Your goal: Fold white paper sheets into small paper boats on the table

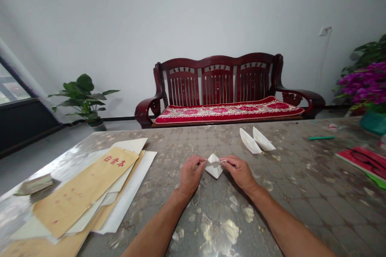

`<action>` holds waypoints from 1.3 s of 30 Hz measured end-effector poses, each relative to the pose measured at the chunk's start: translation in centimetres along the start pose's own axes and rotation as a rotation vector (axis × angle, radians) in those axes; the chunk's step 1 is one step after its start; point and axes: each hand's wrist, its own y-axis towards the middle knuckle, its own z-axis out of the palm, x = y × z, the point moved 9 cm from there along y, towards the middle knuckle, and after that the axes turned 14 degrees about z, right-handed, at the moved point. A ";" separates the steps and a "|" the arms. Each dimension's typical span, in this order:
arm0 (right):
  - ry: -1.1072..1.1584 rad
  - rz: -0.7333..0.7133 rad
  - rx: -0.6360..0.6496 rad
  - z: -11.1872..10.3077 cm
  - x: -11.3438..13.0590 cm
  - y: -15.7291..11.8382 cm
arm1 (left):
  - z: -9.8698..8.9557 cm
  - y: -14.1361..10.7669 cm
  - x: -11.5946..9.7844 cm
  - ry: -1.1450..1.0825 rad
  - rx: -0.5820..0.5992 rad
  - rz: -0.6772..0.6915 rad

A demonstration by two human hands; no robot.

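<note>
Three paper boats total: left hand and right hand both pinched shut on one white paper boat, two more paper boats lying just ahead on table.

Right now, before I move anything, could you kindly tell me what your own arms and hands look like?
The left hand and right hand are bare and ungloved. The left forearm and right forearm are bare too, with no sleeves, watch, bracelet, cables or markings in view. Any rings would be hard to make out.
</note>
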 end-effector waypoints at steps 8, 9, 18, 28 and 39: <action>0.123 0.196 -0.113 -1.4 -1.9 0.5 | -1.4 -0.5 1.5 -0.196 -0.198 -0.119; 0.130 0.215 -0.120 -1.5 -2.1 0.6 | -1.4 -0.5 1.5 -0.224 -0.204 -0.125; 0.177 0.279 -0.146 -1.7 -2.8 0.7 | -0.4 -0.9 3.0 -0.473 -0.237 -0.235; 0.070 0.287 -0.174 -1.9 -3.7 1.0 | 0.2 -1.2 3.4 -0.616 -0.250 -0.344; -0.367 -0.209 -0.325 -2.2 3.3 -1.7 | 0.7 -1.0 2.7 -0.474 -0.136 -0.280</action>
